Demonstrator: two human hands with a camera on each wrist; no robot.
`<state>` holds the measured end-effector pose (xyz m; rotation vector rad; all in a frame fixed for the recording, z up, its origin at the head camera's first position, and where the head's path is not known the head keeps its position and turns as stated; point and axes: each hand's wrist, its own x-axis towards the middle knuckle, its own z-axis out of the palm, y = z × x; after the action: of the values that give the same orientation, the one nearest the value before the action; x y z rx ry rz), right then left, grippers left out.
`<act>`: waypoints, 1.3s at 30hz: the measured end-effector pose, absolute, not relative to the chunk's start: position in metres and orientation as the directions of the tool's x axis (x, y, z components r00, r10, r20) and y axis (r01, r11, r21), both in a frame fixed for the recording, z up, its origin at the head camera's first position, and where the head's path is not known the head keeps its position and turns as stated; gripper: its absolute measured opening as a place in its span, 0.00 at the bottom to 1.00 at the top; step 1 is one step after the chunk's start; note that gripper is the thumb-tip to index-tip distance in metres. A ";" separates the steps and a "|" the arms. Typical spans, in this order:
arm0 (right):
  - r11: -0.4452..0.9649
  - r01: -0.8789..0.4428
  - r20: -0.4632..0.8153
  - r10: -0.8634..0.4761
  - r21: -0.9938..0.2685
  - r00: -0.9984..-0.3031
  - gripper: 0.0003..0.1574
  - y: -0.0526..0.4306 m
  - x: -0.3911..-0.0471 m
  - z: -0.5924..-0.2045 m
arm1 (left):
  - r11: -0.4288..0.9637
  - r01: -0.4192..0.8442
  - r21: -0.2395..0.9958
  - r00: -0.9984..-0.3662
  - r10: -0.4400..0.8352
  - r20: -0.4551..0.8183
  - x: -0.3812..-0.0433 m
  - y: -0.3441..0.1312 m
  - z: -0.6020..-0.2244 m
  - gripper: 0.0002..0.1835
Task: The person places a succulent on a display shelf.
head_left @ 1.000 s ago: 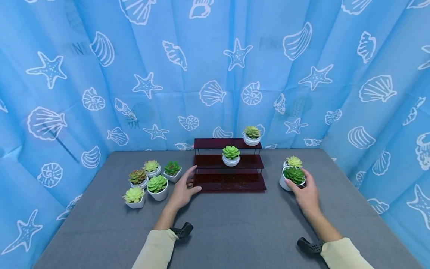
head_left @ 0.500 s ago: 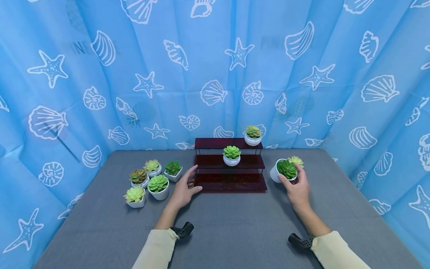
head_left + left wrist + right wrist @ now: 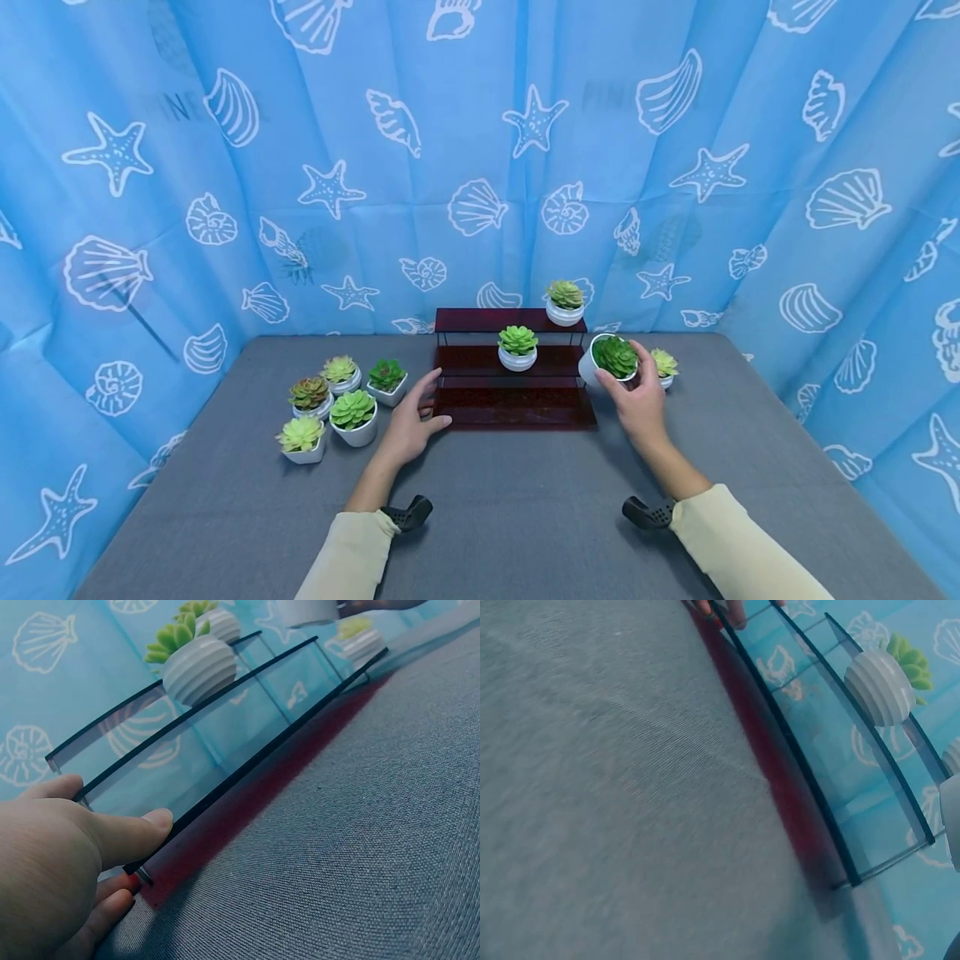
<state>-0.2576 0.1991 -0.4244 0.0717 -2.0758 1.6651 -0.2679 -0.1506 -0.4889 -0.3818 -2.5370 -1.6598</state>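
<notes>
My right hand (image 3: 642, 404) holds a dark green succulent in a white pot (image 3: 613, 358), thumb and fingers on its sides, tilted and off the table at the shelf's right end. The left hand (image 3: 407, 425) grips the left end of a dark red three-tier display shelf (image 3: 487, 406); in the left wrist view its thumb (image 3: 142, 832) lies over the lowest tier's edge, with other fingers below. A bright green succulent (image 3: 517, 343) stands on the middle tier. On the top tier's right end sits a yellow-green succulent (image 3: 564, 302).
Several potted succulents (image 3: 352, 414) are grouped on the grey table (image 3: 510, 517) at the left. One pale succulent (image 3: 664, 365) stands behind the right hand, partly hidden. A blue seashell curtain (image 3: 450, 150) hangs behind.
My right hand has lifted the dark green potted succulent and carried it left to the shelf's right end, uncovering the pale one behind. The left hand stays at the shelf.
</notes>
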 end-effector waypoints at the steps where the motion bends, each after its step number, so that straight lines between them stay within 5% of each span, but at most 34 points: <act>1: 0.269 -0.332 0.398 0.247 -0.904 -0.884 0.43 0.199 -0.261 -0.426 | 0.381 0.253 0.889 -0.965 0.161 0.205 -0.268 -0.151 -0.489 0.42; 39: 0.472 -0.271 0.374 0.141 -0.839 -0.917 0.47 0.179 -0.309 -0.435 | 0.387 0.245 0.889 -0.967 0.161 0.197 -0.269 -0.150 -0.490 0.42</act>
<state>-0.3091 0.1788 -0.4349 0.1089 -2.3307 1.4322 -0.2685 -0.1502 -0.4897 -0.3739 -2.5500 -1.6551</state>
